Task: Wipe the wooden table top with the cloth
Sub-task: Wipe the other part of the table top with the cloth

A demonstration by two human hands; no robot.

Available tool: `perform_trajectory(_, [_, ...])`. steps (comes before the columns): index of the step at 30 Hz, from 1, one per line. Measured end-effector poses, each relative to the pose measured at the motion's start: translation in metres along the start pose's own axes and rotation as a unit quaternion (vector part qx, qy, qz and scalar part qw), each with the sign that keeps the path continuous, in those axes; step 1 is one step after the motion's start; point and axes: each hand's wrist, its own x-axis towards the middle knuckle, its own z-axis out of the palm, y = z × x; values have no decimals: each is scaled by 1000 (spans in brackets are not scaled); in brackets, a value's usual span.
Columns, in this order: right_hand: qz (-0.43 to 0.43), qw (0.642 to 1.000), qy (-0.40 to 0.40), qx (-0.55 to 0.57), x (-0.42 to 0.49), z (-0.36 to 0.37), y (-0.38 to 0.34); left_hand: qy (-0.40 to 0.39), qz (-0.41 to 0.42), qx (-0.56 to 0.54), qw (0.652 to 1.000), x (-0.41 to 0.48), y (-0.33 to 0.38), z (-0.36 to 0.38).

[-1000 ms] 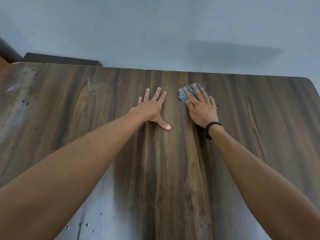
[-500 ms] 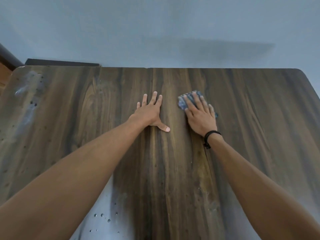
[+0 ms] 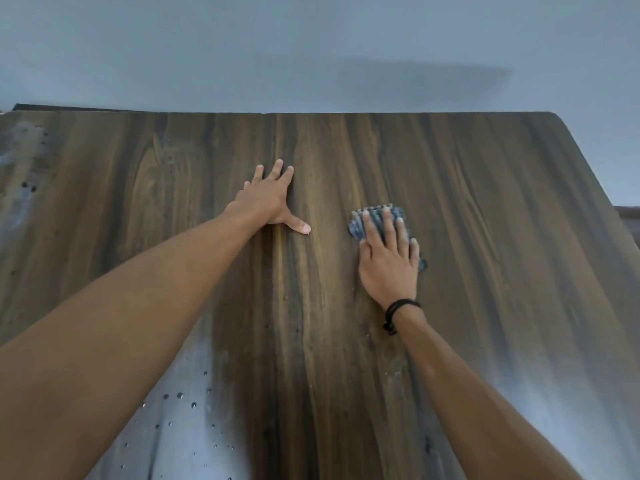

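A dark wooden table top (image 3: 502,209) fills most of the view. My right hand (image 3: 388,261) lies flat with straight fingers on a blue-grey patterned cloth (image 3: 375,218), pressing it on the wood right of centre. Most of the cloth is hidden under the hand; its far edge and a corner by the little finger show. My left hand (image 3: 270,199) rests flat on the bare wood left of the cloth, fingers spread, thumb pointing right. A black band sits on my right wrist.
Water drops and a wet sheen (image 3: 180,410) lie on the near part of the table between my arms. Pale smears and dark specks (image 3: 24,174) mark the far left. A grey wall (image 3: 311,57) stands behind the table's far edge; the right edge slants nearby.
My right hand has drawn the cloth toward me and slightly right, away from the far edge. The left hand stays flat in about the same place on the wood.
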Motion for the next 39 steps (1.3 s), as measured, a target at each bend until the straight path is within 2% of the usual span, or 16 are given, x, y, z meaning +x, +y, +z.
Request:
perform_trajectory(4, [-117, 992, -34, -14, -40, 5, 8, 34, 3, 28, 999, -11, 11, 5])
perform_trajectory(7, [4, 1000, -8, 11, -22, -5, 7, 49, 22, 43, 998, -24, 18, 10])
perform_trajectory(8, [7, 1000, -6, 8, -28, -1, -2, 31, 20, 39, 999, -27, 20, 12])
perform_trajectory(11, [-148, 989, -16, -22, -69, 15, -4, -45, 16, 42, 998, -32, 22, 14])
perform_trajectory(12, [-164, 986, -23, -26, -66, 10, 8, -63, 16, 49, 997, -33, 20, 15])
perform_trajectory(15, [-31, 999, -14, 13, -31, -3, 15, -80, 21, 87, 993, -35, 16, 19])
perform_trajectory(16, [-22, 1000, -12, 9, -31, 0, 9, -83, 19, 91, 992, -35, 16, 20])
perform_trajectory(20, [-179, 983, -36, -35, -53, 1, 25, -66, -5, 68, 995, -39, 18, 24])
perform_trajectory(23, [-35, 999, -38, 3, -29, -16, 35, -40, -26, 49, 998, -47, 19, 30])
perform_trajectory(24, [-30, 999, -33, -1, -36, -12, 27, -32, -30, 45, 998, -50, 19, 33])
perform_trajectory(27, [-187, 981, -47, -37, -84, 3, 20, -6, -31, 37, 999, -52, 20, 37])
perform_trajectory(28, [-205, 977, -55, -31, -86, 0, 26, 2, -29, 32, 999, -54, 20, 38])
perform_trajectory(32, [-62, 997, -40, -1, -64, -9, 17, 22, -29, 11, 999, -62, 20, 43])
perform_trajectory(36, [-208, 976, -54, -35, -109, 6, 22, 31, -16, 7, 999, -65, 19, 46])
perform_trajectory(37, [-213, 975, -53, -41, -103, 1, 32, 39, -13, 9, 999, -67, 20, 48])
perform_trajectory(39, [-122, 991, -36, -27, -76, -8, 39, 50, -7, 19, 999, -74, 21, 51])
